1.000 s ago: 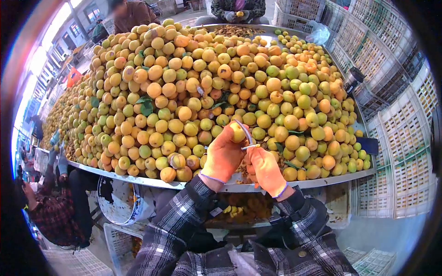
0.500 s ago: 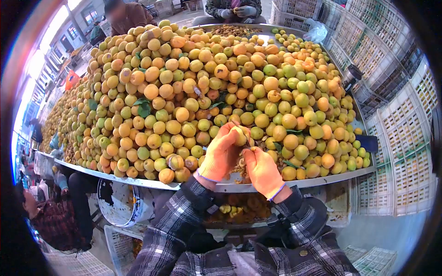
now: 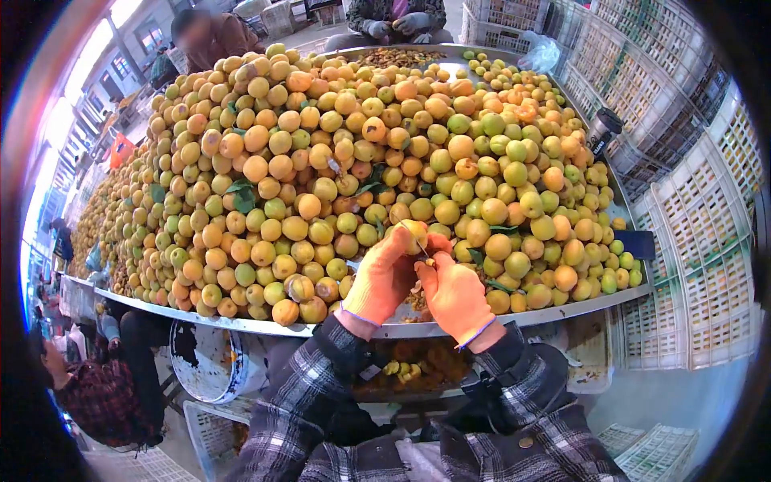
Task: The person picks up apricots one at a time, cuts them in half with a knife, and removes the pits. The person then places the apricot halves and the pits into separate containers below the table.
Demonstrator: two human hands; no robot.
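Note:
My left hand (image 3: 379,277), in an orange knit glove, is closed around a yellow apricot (image 3: 414,233) just above the front edge of the heap. Close beside it, my right hand (image 3: 456,299), in a matching glove, is pinched shut on a thin, dark tool (image 3: 423,251) that meets the fruit; its exact kind is too small to make out. Behind both hands rises a large heap of yellow, orange and greenish apricots (image 3: 309,206) with a few green leaves. Small pieces of fruit lie on the table under my fingers, partly hidden by the gloves.
A metal rim (image 3: 265,323) borders the table. Below it are cut fruit pieces (image 3: 401,371) and a stained white bucket (image 3: 210,361). Plastic crates (image 3: 683,281) stack up at right, near a dark cup (image 3: 604,128). Co-workers sit across and at left, one with gloved hands (image 3: 395,26).
The apricot in my left hand has turned and shows more of its surface between my fingers. My view has shifted slightly. The co-worker's gloved hands across the table have lowered a little.

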